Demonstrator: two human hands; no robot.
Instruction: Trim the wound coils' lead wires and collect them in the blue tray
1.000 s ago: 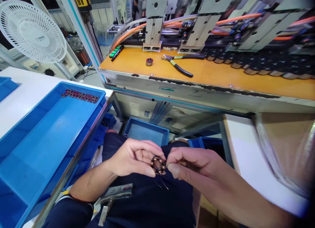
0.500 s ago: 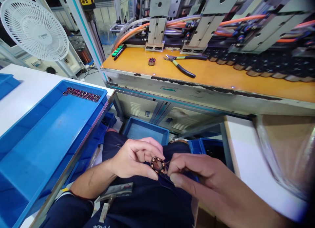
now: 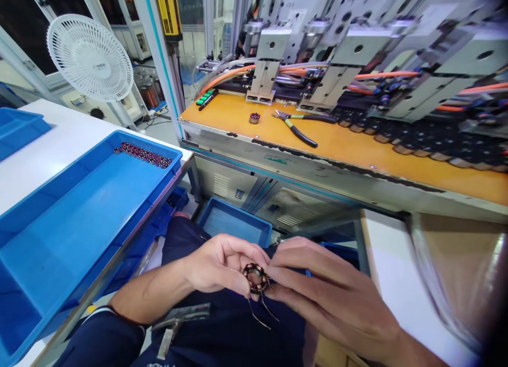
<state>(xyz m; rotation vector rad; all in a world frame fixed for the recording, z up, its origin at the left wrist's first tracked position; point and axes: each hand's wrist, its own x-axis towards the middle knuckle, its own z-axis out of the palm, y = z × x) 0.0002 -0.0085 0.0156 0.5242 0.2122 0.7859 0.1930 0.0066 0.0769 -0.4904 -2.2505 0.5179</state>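
Note:
A small motor stator (image 3: 255, 278), a dark ring wound with copper coils, is pinched at its left side by my left hand (image 3: 228, 266). Its open centre faces up toward me. Two thin wire ends (image 3: 259, 317) dangle below it over my dark clothing. At the ring's right edge, my right hand (image 3: 317, 282) has its fingertips closed together, seemingly on a wire of the stator; the fingers partly cover the spot.
A blue tray (image 3: 79, 208) on the left holds rows of stators (image 3: 145, 154). On the orange bench (image 3: 234, 113) lie another stator (image 3: 254, 118), cutting pliers (image 3: 296, 130), a marker (image 3: 208, 100) and several dark cylindrical parts (image 3: 420, 139) beneath the machine. A white fan (image 3: 91, 57) stands behind.
My right hand has come closer to the stator, its fingers now at the ring's edge. The wire ends hang down in plain sight. The view has tilted upward.

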